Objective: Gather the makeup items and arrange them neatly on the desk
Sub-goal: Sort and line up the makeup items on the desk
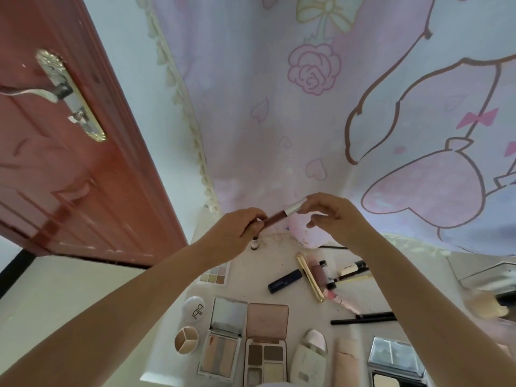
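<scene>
Left hand (240, 227) and right hand (332, 216) each pinch the lip gloss tube (282, 215) — silver cap up-right, long axis slanting.

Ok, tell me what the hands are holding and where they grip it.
One lip gloss tube, held above the desk: left hand pinches its brownish-red body end, right hand grips the silver cap end.
</scene>
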The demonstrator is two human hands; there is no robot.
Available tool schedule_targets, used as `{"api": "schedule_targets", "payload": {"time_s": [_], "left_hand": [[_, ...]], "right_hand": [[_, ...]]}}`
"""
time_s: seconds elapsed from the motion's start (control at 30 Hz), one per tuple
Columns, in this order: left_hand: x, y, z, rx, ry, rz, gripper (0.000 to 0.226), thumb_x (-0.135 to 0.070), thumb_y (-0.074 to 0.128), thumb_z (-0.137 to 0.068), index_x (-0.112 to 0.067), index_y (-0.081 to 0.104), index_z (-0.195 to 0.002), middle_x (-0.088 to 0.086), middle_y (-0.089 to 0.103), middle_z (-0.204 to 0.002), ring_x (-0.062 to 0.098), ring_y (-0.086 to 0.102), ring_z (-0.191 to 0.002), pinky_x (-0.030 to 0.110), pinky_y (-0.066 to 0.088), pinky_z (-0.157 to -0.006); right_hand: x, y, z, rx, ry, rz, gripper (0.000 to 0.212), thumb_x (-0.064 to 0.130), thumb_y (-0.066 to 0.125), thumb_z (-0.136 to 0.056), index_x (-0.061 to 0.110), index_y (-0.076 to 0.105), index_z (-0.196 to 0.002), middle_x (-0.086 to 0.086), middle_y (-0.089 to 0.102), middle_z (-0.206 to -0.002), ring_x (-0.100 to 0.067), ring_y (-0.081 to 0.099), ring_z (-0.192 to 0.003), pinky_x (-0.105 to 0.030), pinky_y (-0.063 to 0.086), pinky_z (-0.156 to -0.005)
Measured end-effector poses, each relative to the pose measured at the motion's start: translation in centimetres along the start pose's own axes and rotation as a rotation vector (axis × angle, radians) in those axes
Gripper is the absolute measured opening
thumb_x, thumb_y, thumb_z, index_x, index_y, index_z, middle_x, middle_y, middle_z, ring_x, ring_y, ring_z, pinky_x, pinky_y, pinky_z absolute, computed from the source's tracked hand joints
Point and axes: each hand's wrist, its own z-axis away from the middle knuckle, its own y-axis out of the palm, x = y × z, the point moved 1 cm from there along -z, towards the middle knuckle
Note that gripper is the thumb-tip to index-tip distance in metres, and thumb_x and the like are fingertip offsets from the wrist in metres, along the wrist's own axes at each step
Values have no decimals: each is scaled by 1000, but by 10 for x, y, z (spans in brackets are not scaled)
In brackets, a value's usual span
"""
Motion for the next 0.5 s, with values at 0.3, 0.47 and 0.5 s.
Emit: {"api": "schedule_targets", "payload": {"time_s": [0.3,0.47,0.5], "left_hand": [[-7,5,-9,-32,54,-44,24,-18,38,-97,-11,57,-110,-5,54,-83,2,45,-67,6,36,-67],[-10,-3,-13,-104,79,-18,19,-23,54,-90,-10,58,-103,-18,43,-69,-4,43,-60,4,38,-68],[-9,-4,-13,-124,76,-15,18,-23,55,-89,-11,59,-101,-19,45,-67,-5,44,-58,4,39,-67]], "right_hand": [[4,3,-17,-5,117,279,37,28,41,-96,13,51,-64,7,47,-38,-3,38,-30,-13,35,-44],[8,-7,-14,-19,-52,-58,32,-12,50,-85,17,60,-76,2,66,-80,-14,64,-75,-25,54,-72],[8,-9,-14,-3,-67,-110,33,-15,49,-83,16,60,-78,1,65,-88,-14,64,-82,-27,54,-77]]}}
